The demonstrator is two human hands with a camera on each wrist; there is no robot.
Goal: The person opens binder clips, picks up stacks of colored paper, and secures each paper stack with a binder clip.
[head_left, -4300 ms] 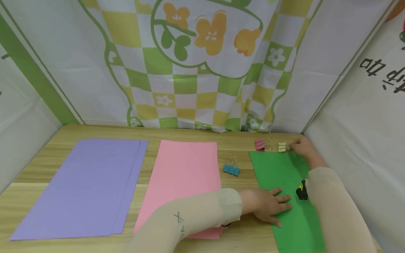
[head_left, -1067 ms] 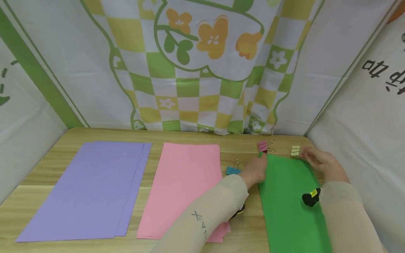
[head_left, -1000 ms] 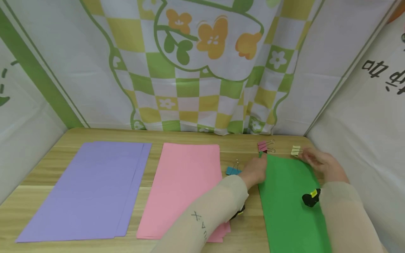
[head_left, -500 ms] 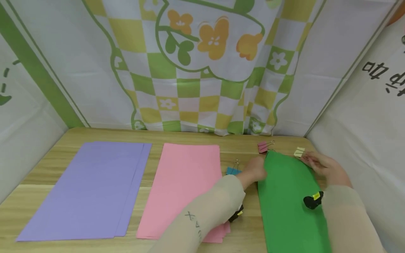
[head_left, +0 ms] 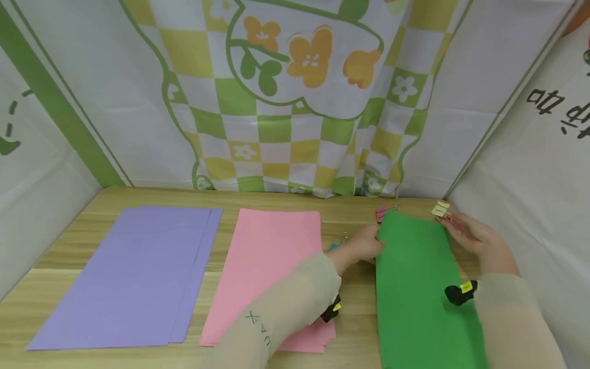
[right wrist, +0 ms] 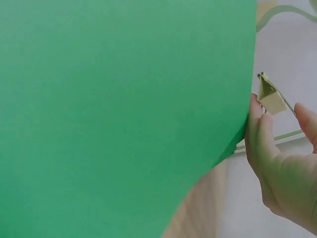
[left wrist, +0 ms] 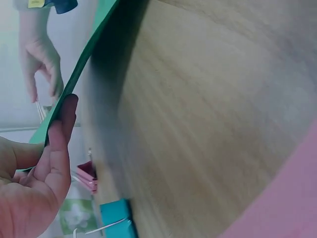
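My left hand (head_left: 363,244) pinches the left edge of a stack of green paper (head_left: 421,277) near its far corner. In the left wrist view the thumb and fingers (left wrist: 58,166) hold the lifted sheets, with shadowed wood under them. At the far right corner my right hand (head_left: 481,241) holds a yellow binder clip (head_left: 441,208) by its wire handles. The right wrist view shows this clip (right wrist: 272,98) between thumb and fingers, right beside the paper's edge. A pink binder clip (head_left: 380,213) lies behind the green paper, partly hidden by it.
A blue binder clip (left wrist: 119,219) lies left of the green paper, partly behind my left hand in the head view. Pink paper (head_left: 272,266) and purple paper (head_left: 129,277) lie on the wooden table (head_left: 230,287). A checked cloth (head_left: 286,128) hangs behind.
My left hand has gone from flat on the green paper to pinching its left edge, and the far end has risen. My right hand has lifted the yellow binder clip and moved right.
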